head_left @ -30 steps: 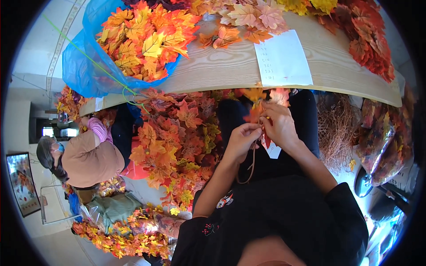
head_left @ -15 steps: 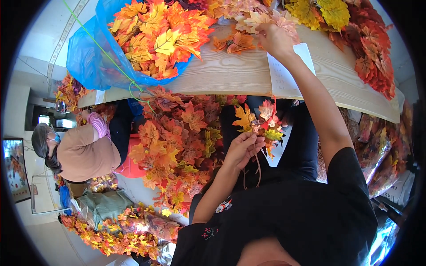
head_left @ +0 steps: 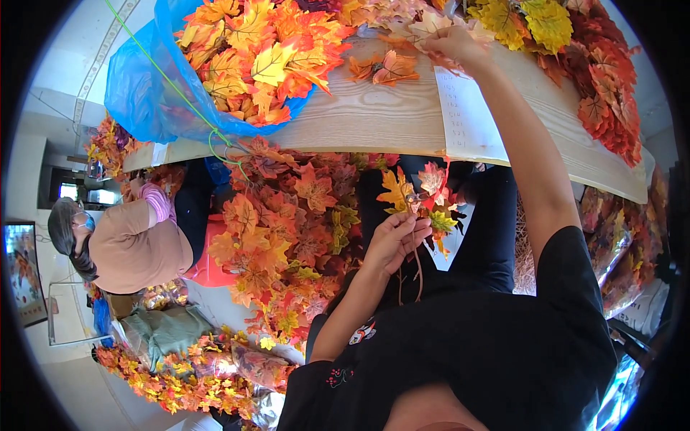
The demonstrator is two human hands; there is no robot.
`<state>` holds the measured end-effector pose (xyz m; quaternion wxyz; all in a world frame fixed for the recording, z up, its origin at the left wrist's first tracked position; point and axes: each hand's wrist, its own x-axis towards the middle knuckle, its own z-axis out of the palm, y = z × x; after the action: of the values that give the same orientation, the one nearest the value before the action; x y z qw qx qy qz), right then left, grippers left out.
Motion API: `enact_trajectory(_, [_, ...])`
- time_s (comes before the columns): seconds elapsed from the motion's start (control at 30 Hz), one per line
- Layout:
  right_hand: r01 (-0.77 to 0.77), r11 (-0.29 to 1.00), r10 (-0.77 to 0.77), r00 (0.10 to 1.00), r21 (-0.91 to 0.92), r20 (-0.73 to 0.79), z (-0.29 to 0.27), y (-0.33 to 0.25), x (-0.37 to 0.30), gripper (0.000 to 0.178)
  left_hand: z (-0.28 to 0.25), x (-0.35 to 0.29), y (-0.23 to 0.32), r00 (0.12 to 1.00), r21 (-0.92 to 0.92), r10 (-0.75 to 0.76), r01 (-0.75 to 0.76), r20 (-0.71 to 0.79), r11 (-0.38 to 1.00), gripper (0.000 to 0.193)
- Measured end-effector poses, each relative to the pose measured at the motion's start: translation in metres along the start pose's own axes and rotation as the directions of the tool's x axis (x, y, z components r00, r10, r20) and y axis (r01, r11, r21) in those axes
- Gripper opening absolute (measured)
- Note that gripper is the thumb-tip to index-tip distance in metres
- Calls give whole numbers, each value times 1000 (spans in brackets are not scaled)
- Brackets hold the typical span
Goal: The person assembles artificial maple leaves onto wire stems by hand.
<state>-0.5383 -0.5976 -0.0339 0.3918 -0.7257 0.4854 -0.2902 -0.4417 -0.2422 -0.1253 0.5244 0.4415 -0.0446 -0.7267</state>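
Observation:
My left hand (head_left: 397, 241) is closed round the thin brown stem (head_left: 418, 269) of an artificial maple leaf garland, in front of my lap. Above its fingertips fan out an orange-yellow leaf (head_left: 396, 190), a pale pink and red leaf (head_left: 433, 179) and a green-yellow leaf (head_left: 443, 221). Across the table, my right hand (head_left: 460, 49) is pinched at a pile of pale peach artificial maple leaves (head_left: 430, 24). Its fingertips hold a pale leaf, partly hidden by the hand. Left of it lies a small orange leaf cluster (head_left: 395, 68).
On the wooden table (head_left: 395, 129) are a blue plastic bag (head_left: 136, 100) of orange leaves, yellow leaves (head_left: 546, 25), red leaves (head_left: 611, 100) and a white paper (head_left: 471, 118). A leaf garland (head_left: 269, 237) hangs off the edge, near a green string (head_left: 165, 79). At left sits a person (head_left: 144, 248).
My right hand has shifted slightly at the pale pile, and leaves beneath it have moved, now overlapping the paper's top edge. My left hand stays almost still with the stem.

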Motion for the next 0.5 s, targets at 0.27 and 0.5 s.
enact_trajectory(0.27, [399, 887, -334, 902, 232, -272, -29, -59, -88, 10, -9, 22, 1, 996, -158, -16, 28, 83, 987, 18])
enact_trajectory(0.5, [586, 710, -528, 810, -389, 256, -19, -35, -251, 7, -5, 16, 11, 991, -213, -56, 29, -121, 977, 21])
